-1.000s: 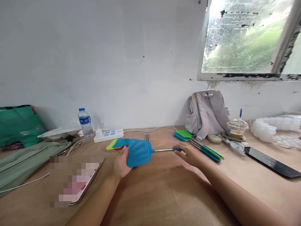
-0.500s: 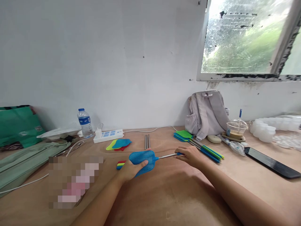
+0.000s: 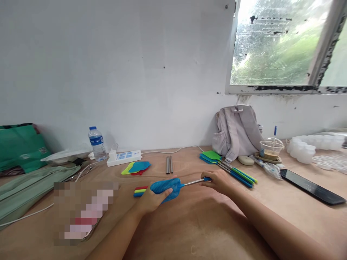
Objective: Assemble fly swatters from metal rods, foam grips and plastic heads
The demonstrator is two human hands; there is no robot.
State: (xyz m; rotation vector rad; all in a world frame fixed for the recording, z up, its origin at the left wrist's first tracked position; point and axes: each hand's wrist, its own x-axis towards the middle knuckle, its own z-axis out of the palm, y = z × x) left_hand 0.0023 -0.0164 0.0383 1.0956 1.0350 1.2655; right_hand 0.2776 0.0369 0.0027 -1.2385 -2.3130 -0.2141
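Blue swatter (image 3: 165, 187) gripped at both ends

Table (image 3: 189, 234) carries everything. Grey backpack (image 3: 240, 131), back edge, right of centre. Green bag (image 3: 18, 148), back edge far left; white print, too small to read. Swatter over table's middle, well apart from back edge. Left hand (image 3: 154, 201) closed on swatter head, thumb on top, other fingers hidden. Right hand (image 3: 217, 180) curled round handle end, little gap. Power strip (image 3: 124, 158), back edge left: blue markings, illegible. Bottle (image 3: 96, 142) near it: blue label, unreadable. Cup (image 3: 271, 150), back edge right: brown drink, straw.
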